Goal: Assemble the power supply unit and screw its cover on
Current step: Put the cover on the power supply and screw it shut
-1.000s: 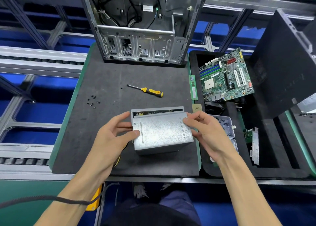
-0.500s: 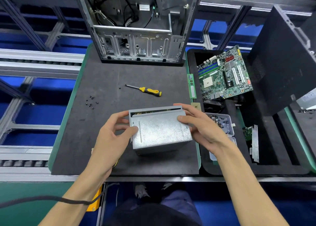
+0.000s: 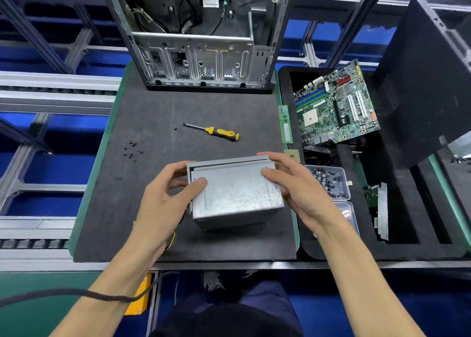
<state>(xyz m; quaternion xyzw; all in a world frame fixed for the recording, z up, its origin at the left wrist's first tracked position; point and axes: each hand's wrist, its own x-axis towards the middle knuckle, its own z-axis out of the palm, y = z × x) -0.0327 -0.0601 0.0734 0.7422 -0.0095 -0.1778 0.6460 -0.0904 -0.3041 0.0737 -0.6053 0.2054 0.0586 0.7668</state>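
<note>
Grey metal power supply unit [image 3: 235, 194] gripped between left hand [image 3: 163, 199] and right hand [image 3: 300, 191].

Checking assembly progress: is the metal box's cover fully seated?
Not quite: the cover stops short of the box's far wall, leaving a dark slit.

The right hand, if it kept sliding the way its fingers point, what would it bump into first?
The right hand grips the grey metal power supply box, fingers pointing left and a little away. It would press into that box straight away. Past the box, probably the left hand, though depth is hard to judge.
</note>
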